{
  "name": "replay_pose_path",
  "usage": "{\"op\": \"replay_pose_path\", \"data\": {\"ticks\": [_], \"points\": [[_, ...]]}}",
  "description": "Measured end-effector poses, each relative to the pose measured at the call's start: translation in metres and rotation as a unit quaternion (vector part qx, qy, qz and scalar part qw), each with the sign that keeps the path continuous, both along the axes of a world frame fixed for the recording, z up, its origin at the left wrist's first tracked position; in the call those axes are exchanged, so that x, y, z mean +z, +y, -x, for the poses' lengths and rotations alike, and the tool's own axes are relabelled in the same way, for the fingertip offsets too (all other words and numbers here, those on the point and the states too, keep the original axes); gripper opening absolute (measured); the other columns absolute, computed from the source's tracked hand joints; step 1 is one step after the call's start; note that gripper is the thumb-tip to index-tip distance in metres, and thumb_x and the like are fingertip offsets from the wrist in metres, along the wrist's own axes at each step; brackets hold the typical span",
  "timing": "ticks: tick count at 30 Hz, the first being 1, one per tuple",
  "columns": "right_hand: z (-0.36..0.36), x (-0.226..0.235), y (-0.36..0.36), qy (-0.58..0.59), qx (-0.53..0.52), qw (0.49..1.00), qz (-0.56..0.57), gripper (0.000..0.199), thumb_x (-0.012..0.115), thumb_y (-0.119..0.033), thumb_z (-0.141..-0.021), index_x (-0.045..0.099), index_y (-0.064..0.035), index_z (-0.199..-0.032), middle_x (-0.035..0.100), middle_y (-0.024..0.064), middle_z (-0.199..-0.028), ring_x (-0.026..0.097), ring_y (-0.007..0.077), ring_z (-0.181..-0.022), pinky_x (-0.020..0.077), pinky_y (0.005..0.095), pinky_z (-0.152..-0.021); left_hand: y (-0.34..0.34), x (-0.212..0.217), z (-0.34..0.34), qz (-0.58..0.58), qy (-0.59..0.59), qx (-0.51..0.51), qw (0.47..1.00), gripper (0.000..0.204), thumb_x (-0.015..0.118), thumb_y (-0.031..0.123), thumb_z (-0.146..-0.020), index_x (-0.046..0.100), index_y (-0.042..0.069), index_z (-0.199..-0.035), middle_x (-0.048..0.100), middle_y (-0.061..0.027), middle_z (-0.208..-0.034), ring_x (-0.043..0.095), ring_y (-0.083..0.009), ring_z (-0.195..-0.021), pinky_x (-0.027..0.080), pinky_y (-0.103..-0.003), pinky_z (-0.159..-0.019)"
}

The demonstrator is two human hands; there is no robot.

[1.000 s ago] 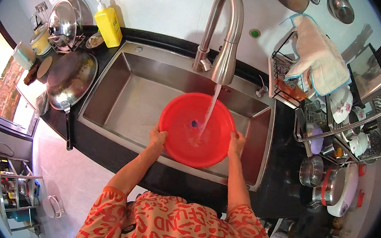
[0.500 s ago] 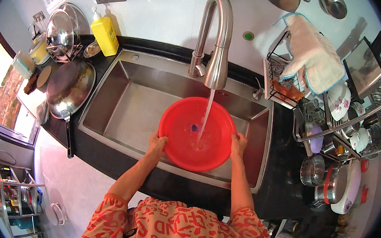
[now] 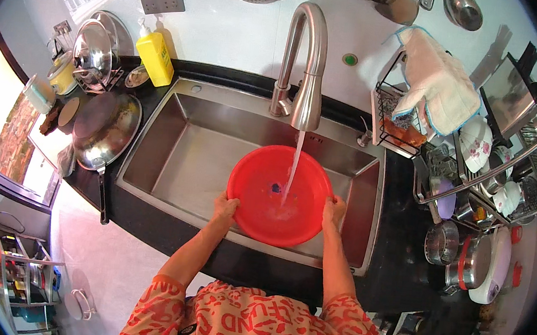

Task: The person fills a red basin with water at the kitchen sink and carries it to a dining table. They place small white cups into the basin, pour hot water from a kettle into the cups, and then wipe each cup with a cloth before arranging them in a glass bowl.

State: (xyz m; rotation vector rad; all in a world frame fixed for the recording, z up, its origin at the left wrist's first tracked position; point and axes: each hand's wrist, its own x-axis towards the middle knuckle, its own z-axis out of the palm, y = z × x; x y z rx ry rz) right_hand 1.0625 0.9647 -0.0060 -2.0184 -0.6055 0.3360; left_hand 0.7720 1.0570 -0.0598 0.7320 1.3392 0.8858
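Little had shifted since the moment before: both hands kept the red basin (image 3: pixel 279 194) under the tap. Her left hand (image 3: pixel 224 207) and right hand (image 3: pixel 333 210) each clasped its rim, holding it level over the sink (image 3: pixel 179 152), near the front edge, so the stream from the faucet (image 3: pixel 306 74) fell inside. Shallow water pooled there. A wok (image 3: pixel 105 129) rested on the counter's left.

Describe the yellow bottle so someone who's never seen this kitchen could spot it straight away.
Start at the steel sink and look past its back left corner. The yellow bottle stands upright there against the white wall, the only yellow thing among silver pans and lids.
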Motion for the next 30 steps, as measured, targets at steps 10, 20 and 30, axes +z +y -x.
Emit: {"op": "replay_pose_path", "data": {"ticks": [10, 20, 30], "points": [[-0.019, -0.04, 0.002, 0.048, -0.006, 0.993, -0.111, 0.02, 0.059, -0.01, -0.075, 0.064, 0.0062, -0.086, 0.061, 0.0113, -0.076, 0.056, 0.0183, -0.067, 0.0445, 0.0329, -0.062, -0.005, 0.009, -0.004, -0.018, -0.163, -0.01, 0.986, 0.051, 0.048, -0.013, -0.065, 0.056, 0.0, -0.114, 0.063, -0.0086, -0.093, 0.06, -0.02, -0.077, 0.052, -0.033, -0.066], [-0.015, -0.027, 0.002, 0.015, -0.007, 0.998, -0.059, 0.02, 0.06, -0.01, -0.078, 0.065, 0.0068, -0.086, 0.061, 0.0085, -0.071, 0.055, 0.0157, -0.064, 0.045, 0.0325, -0.06, -0.012, 0.031, -0.004, 0.029, -0.184, -0.009, 0.982, 0.052, 0.046, -0.015, -0.064, 0.055, 0.001, -0.113, 0.062, -0.0111, -0.1, 0.061, -0.0255, -0.086, 0.053, -0.037, -0.074], [-0.048, -0.036, 0.0, 0.009, 0.048, 0.998, -0.047, 0.019, 0.064, -0.012, -0.075, 0.065, 0.0053, -0.083, 0.059, 0.0039, -0.069, 0.054, 0.0126, -0.064, 0.0438, 0.0303, -0.059, -0.011, 0.033, -0.01, 0.018, -0.194, -0.016, 0.981, 0.05, 0.048, -0.016, -0.062, 0.058, 0.001, -0.108, 0.064, -0.0096, -0.096, 0.061, -0.0223, -0.081, 0.054, -0.035, -0.071]]}}
